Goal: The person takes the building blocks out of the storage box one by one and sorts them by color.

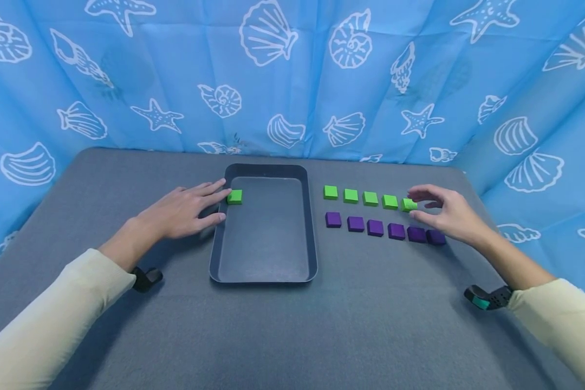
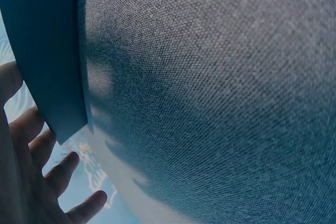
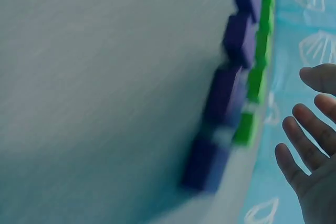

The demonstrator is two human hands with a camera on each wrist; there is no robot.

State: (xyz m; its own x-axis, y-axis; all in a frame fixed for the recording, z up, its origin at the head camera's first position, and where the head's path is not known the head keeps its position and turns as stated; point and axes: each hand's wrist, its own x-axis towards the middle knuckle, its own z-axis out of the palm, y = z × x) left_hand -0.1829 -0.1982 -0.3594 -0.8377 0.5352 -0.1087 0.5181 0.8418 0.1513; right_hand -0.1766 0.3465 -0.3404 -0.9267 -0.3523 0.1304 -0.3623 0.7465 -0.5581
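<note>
A dark grey tray (image 1: 263,278) lies on the cloth-covered table, with one green cube (image 1: 235,197) in its upper left corner. My left hand (image 1: 187,211) spreads over the tray's left rim, its fingertips beside that cube; whether they touch the cube I cannot tell. In the left wrist view its fingers (image 2: 62,174) appear along the tray's wall (image 2: 52,51). Over the right end of a row of green cubes is my right hand (image 1: 446,211), thumb and fingers apart around the last green cube (image 1: 408,205). The right wrist view shows nothing between those fingers (image 3: 307,140).
Several green cubes (image 1: 350,195) stand in a row right of the tray. Nearer to me runs a row of several purple cubes (image 1: 355,223), its right end beneath my right hand. A blue curtain (image 1: 312,81) with white shells hangs behind the grey table (image 1: 292,330).
</note>
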